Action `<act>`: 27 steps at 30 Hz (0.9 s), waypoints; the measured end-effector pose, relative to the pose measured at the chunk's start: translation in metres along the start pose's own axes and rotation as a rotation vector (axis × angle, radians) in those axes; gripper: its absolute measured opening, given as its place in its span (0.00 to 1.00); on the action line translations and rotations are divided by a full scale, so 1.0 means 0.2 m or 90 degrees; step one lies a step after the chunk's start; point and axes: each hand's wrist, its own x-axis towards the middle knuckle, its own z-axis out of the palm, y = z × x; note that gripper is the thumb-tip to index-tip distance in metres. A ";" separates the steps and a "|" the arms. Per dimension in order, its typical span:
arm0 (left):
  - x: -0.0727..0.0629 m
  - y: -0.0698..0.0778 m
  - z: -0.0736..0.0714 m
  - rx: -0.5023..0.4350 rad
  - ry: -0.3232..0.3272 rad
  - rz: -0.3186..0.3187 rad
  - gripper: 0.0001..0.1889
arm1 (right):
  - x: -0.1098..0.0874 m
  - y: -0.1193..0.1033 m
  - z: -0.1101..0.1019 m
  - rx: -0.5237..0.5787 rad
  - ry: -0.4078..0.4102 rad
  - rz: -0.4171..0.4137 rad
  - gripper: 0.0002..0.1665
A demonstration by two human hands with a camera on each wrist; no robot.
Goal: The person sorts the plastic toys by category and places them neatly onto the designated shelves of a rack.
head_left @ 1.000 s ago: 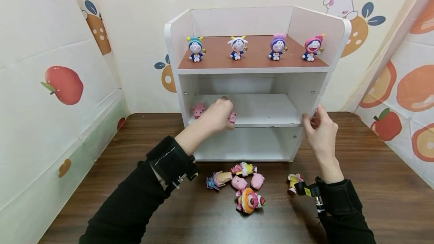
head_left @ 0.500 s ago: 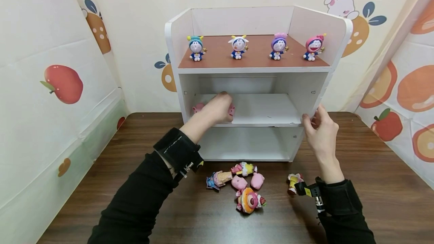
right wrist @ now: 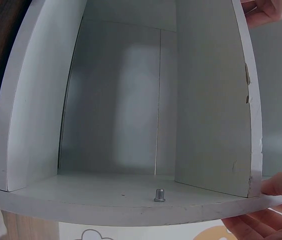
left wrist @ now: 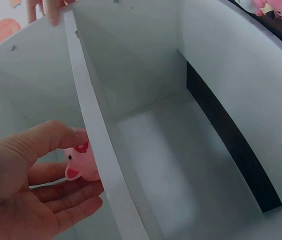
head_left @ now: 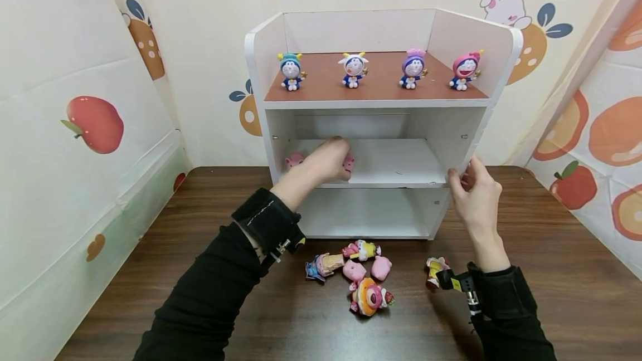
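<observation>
A white shelf unit stands on a dark wooden table. My left hand reaches into the middle shelf and holds a small pink pig figure between thumb and fingers. Another pink pig stands on the same shelf, to its left. My right hand grips the shelf unit's right side panel at the front edge, thumb and fingers on either side of the board. Several blue cat figures stand on the brown top shelf.
Several small toy figures lie on the table in front of the unit, and one more lies by my right wrist. Fruit-printed cloth walls close in the table on the left, back and right. The bottom shelf holds nothing.
My left hand with the pink pig has moved deeper onto the middle shelf and slightly right. The right hand has stayed on the side panel.
</observation>
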 end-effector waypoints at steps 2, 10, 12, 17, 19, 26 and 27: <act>0.00 0.00 0.00 -0.004 -0.003 -0.001 0.11 | 0.00 0.00 0.00 0.000 0.000 0.001 0.21; -0.03 -0.01 0.00 -0.011 0.002 0.002 0.20 | 0.00 0.00 0.00 0.003 -0.002 0.001 0.21; -0.05 -0.01 -0.01 -0.031 0.013 -0.013 0.25 | 0.00 0.00 0.00 0.002 -0.003 0.001 0.21; -0.12 0.02 -0.02 -0.075 0.087 -0.034 0.26 | 0.00 0.00 0.00 0.003 -0.004 0.000 0.21; -0.16 0.03 -0.02 -0.091 0.123 -0.038 0.27 | 0.00 0.00 0.00 0.005 -0.005 -0.001 0.20; -0.29 0.01 0.02 -0.217 0.300 -0.025 0.22 | 0.00 0.01 0.00 0.006 0.001 -0.007 0.20; -0.30 0.00 0.04 -0.235 0.339 -0.018 0.21 | 0.00 0.01 0.00 0.006 0.001 -0.007 0.20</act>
